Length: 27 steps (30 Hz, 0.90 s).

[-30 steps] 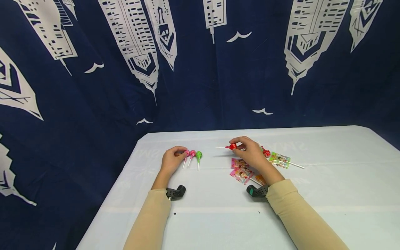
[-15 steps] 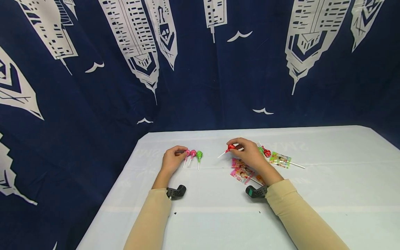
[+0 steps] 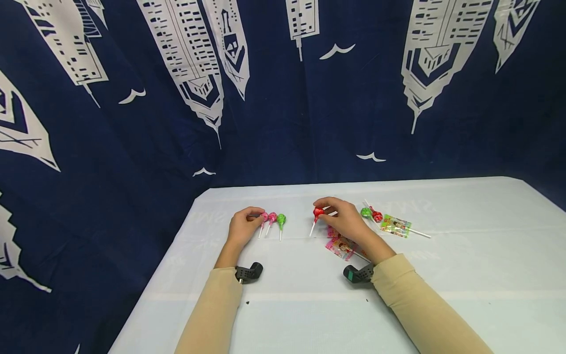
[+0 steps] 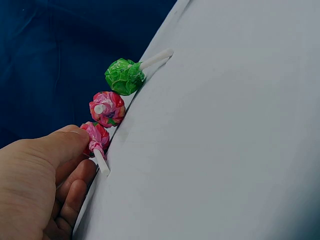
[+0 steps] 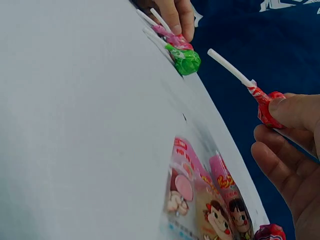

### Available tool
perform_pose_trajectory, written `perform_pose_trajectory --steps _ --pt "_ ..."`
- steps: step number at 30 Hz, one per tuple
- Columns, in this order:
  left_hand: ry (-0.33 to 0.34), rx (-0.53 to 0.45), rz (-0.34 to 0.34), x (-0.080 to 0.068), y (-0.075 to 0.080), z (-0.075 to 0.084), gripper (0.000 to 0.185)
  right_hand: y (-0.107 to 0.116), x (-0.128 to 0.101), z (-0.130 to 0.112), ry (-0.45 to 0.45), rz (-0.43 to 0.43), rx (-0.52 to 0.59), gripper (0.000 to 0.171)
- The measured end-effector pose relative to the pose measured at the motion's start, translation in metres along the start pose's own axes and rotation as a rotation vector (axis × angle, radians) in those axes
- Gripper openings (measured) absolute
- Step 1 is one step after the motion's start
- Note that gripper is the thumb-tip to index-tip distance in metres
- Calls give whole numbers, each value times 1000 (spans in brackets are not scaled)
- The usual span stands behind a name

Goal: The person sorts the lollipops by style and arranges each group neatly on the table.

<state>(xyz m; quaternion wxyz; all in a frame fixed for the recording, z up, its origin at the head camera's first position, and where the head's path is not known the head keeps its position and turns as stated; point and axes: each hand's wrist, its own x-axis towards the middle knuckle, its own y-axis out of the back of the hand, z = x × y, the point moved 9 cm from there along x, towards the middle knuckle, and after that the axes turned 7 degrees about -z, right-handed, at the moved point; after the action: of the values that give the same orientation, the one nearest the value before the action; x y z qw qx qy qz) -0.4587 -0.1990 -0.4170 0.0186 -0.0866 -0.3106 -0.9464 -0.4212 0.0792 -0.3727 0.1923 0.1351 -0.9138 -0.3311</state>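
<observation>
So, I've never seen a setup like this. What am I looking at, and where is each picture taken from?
There's no robot here: these are a person's own two hands. The wide pictures come from a camera worn on the head; the two closer ones come from wrist cameras, one on each arm.

On the white table, the left hand pinches the end pink lollipop, beside another pink one and a green lollipop, in a row. The right hand holds a red lollipop by its round head, its stick pointing away from the fingers. Over on the right lie more sweets: a green ball, a red ball and flat printed packets. A dark blue cloth hangs behind.
</observation>
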Motion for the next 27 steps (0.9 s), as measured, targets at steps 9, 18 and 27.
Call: perform_pose_trajectory --steps 9,18,27 --pt "-3 0 2 -2 1 2 16 -13 4 -7 -22 -47 38 28" --pt "2 -1 2 0 0 1 16 -25 10 -19 37 -95 -23 31" --pt "-7 -4 2 -1 1 1 16 -33 18 -17 5 -132 -21 28"
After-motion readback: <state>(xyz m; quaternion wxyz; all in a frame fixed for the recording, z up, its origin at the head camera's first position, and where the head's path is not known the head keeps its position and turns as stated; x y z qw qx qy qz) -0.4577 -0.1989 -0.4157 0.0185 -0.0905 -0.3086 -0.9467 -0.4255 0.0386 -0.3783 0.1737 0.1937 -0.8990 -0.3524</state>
